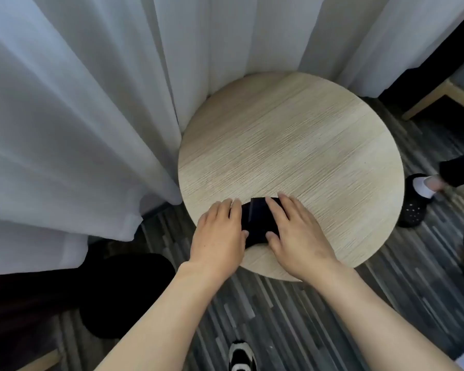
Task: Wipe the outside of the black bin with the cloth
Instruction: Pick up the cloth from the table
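Note:
A small dark cloth [255, 223], folded, lies at the near edge of a round light-wood table [292, 135]. My left hand [217, 234] rests on its left side and my right hand [298, 234] on its right side, fingers and thumbs pinching its edges. Much of the cloth is hidden under both hands. A round black bin [123, 293] stands on the floor at the lower left, beside my left forearm, partly in shadow.
White sheer curtains [78, 116] hang close behind and left of the table. Another person's foot in a black clog [415, 207] stands right of the table. A wooden chair frame [439, 97] is at the far right. My shoe [241, 354] is on the striped grey floor.

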